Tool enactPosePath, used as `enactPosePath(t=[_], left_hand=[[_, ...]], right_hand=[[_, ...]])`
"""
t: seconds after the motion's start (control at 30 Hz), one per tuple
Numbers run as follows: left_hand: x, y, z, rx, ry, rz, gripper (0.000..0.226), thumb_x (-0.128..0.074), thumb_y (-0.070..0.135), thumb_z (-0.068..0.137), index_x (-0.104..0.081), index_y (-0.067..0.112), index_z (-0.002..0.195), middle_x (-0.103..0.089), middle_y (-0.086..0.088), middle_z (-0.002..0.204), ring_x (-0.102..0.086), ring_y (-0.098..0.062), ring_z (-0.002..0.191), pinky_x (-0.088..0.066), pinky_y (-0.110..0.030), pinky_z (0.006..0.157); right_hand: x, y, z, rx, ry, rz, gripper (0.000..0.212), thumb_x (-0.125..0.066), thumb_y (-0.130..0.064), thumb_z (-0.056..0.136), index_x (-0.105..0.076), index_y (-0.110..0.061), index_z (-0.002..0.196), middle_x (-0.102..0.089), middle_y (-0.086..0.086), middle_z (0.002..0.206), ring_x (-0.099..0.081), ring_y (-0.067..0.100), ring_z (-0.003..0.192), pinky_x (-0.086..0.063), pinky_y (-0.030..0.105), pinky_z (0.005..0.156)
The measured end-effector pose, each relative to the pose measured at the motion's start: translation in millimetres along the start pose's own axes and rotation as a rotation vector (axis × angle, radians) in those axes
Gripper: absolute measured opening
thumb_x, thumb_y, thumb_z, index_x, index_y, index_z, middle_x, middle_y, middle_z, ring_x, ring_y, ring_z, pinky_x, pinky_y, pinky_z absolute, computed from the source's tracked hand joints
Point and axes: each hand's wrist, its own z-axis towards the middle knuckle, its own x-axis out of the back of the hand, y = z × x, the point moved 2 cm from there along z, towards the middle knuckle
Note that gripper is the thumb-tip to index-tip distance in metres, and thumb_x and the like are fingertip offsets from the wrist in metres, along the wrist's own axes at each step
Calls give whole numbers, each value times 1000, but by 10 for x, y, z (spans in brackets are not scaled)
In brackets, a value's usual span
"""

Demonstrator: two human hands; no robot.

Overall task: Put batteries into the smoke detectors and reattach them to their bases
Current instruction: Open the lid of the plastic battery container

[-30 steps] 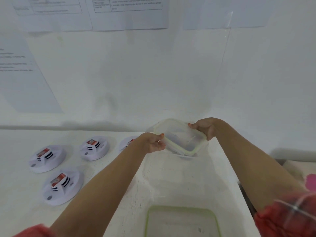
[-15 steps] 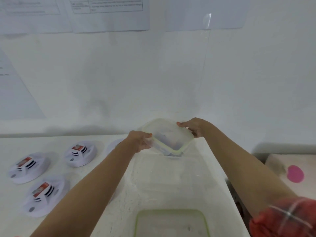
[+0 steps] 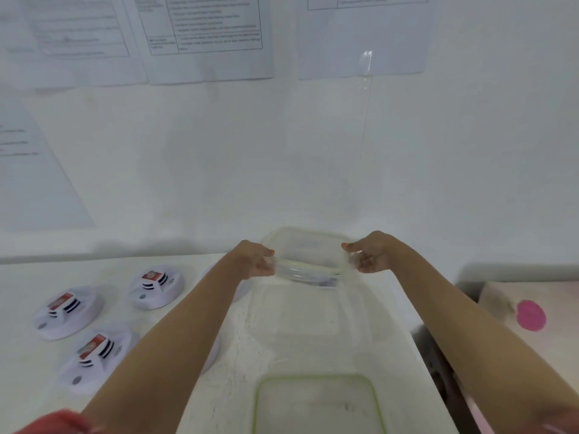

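L hand (image 3: 255,260), R hand (image 3: 372,257), fingers (image 3: 351,246) gripping clear container (image 3: 308,250) at ends; smoke detectors (image 3: 155,286) left

A round white smoke detector (image 3: 242,291) at 7 o'clock hides mostly behind the left forearm (image 3: 175,333). The bottom edge cuts the green-rimmed clear plastic rectangle (image 3: 316,402) at 6 o'clock. The clear plastic container's (image 3: 308,255) contents are blurred.

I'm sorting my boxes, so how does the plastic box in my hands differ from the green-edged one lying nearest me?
The held box is gripped at both ends by the left hand and right hand; the green-edged box lies untouched. The held box is at the table's far end; the green-edged box is nearest, cut by the picture's edge. The held box's rim looks pale, the other's plainly green. Both look clear, with rounded corners.
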Motion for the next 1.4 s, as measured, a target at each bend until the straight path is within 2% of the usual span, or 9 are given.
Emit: enactPosePath(t=[0.1, 0.2, 0.37, 0.57, 0.77, 1.0, 1.17, 1.3, 1.4], left_hand=[[33, -39, -31, 49, -14, 39, 11, -53, 3, 93, -48, 0, 84, -48, -17, 80, -55, -27, 59, -49, -43, 80], [59, -72, -61, 66, -15, 63, 21, -50, 10, 96, -45, 3, 76, -49, -15, 78, -61, -22, 43, -50, -38, 65], [100, -118, -20, 84, 17, 44, 22, -52, 11, 95, -45, 4, 76, -50, -15, 76, -52, -22, 66, -49, -37, 71], [106, -77, -24, 53, 55, -105, 21, -54, -4, 90, -49, 3, 71, -43, -8, 69, -36, -13, 56, -41, -13, 33], [201, 177, -320, 79, 17, -203, 14, -56, -3, 87, -50, 3, 76, -49, -12, 71, -43, -15, 44, -41, -14, 36], [311, 467, -825, -148, 37, -352, 16, -54, -5, 89, -52, 4, 76, -46, -11, 89, -48, -25, 82, -54, -25, 43], [449, 319, -1079, -127, -22, -466, 11, -40, -4, 94, -47, -4, 102, -38, -13, 130, -38, -48, 122, -59, -41, 56], [501, 185, -1291, -207, -20, -335, 3, -53, 3, 91, -52, 5, 93, -51, -7, 98, -62, -37, 103, -52, -42, 92], [492, 15, -1466, -207, -2, -345, 15, -50, -5, 92, -52, 1, 78, -52, -10, 89, -66, -25, 64, -56, -32, 82]], right_hand=[[55, 50, 32, 51, 14, 214, 19, -70, -9, 80, -55, -2, 72, -52, 10, 67, -49, 17, 56, -50, 24, 48], [55, 127, 50, 46, -35, 328, 15, -66, 1, 82, -56, -4, 72, -51, 9, 69, -50, 16, 61, -51, 22, 45], [19, 135, 54, 42, -26, 336, 15, -61, 8, 82, -56, -3, 73, -53, 9, 71, -52, 16, 64, -53, 20, 45], [98, 77, -14, 17, -33, 342, 13, -63, 8, 81, -58, -2, 75, -56, 10, 74, -53, 20, 65, -55, 23, 47], [175, -77, -146, 67, -111, 374, 17, -55, 5, 87, -59, -5, 74, -55, 5, 70, -56, 11, 50, -52, 15, 45], [219, -338, -677, 260, -252, 303, 24, -50, 1, 91, -59, -20, 82, -63, -5, 63, -58, 27, 88, -57, 39, 76], [125, -260, -1057, 324, -228, 389, 24, -39, 9, 94, -56, -7, 89, -57, 3, 79, -62, 32, 91, -60, 23, 65], [45, -59, -1353, 350, -199, 532, 19, -42, 2, 90, -57, 1, 79, -61, 16, 94, -69, 30, 78, -55, 21, 76], [-35, 135, -1556, 377, -124, 552, 15, -49, 2, 89, -58, 0, 77, -62, 13, 88, -69, 26, 73, -59, 20, 68]])
